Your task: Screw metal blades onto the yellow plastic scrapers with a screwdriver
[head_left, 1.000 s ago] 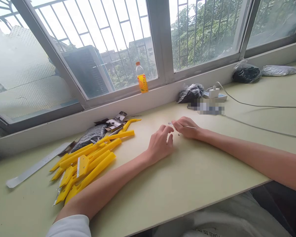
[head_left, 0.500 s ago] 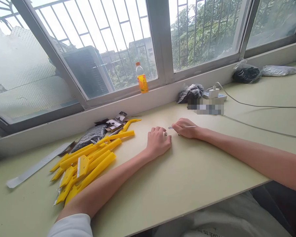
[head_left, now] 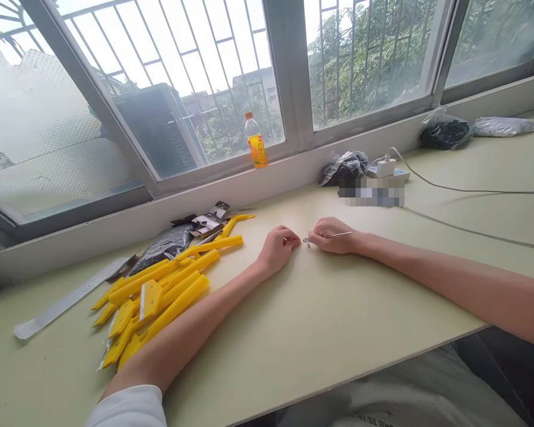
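Observation:
My left hand rests on the table with thumb and fingertips pinched together; whatever they hold, if anything, is too small to make out. Facing it, my right hand is closed around a thin metal tool, whose slim end sticks out behind the fingers. At the tool's front end, between both hands, lie small silvery metal bits on the tabletop. Their exact shape is unclear. Left of my left forearm is a pile of yellow scrapers with flat handles and blades.
The pale tabletop runs to the window sill. Behind the scrapers lie a black plastic bag and packaging. A drink bottle stands on the sill. Farther right are bagged black items, a white charger and cables.
The left hand's fingers have closed from a loose curl into a pinch, shifting slightly left. My right hand has lowered a little, and the small metal bits now show between the hands.

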The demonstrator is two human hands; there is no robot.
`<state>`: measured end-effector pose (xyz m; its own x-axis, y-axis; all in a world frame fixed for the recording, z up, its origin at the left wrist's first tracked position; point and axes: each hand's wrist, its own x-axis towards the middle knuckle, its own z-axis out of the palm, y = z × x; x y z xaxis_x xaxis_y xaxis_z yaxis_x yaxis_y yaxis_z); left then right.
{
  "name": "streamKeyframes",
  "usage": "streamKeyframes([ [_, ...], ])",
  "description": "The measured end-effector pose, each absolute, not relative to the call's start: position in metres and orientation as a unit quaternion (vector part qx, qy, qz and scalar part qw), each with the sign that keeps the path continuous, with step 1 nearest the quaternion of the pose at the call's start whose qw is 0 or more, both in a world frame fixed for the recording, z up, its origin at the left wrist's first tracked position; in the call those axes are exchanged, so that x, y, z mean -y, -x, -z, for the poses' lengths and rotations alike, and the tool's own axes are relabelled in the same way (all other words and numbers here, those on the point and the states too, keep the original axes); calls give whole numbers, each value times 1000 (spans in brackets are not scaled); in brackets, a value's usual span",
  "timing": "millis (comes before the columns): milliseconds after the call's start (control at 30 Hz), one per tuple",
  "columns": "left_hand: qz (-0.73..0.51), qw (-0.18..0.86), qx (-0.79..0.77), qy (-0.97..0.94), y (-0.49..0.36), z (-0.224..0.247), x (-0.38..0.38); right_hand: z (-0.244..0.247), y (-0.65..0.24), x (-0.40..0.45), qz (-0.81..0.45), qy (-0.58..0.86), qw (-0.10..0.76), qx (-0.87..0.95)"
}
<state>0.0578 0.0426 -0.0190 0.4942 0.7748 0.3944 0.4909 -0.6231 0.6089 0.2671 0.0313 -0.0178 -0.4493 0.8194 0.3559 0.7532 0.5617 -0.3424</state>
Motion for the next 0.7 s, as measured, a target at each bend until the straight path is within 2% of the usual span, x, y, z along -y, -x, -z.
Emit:
streamKeyframes([
  [333,-295,97,-445,-840,-60,19,-37,18,-264,-30,-46,449,248,857],
  [700,-247,46,-491,-834,-61,14,-32,19,-263,-31,-48,456,246,854],
])
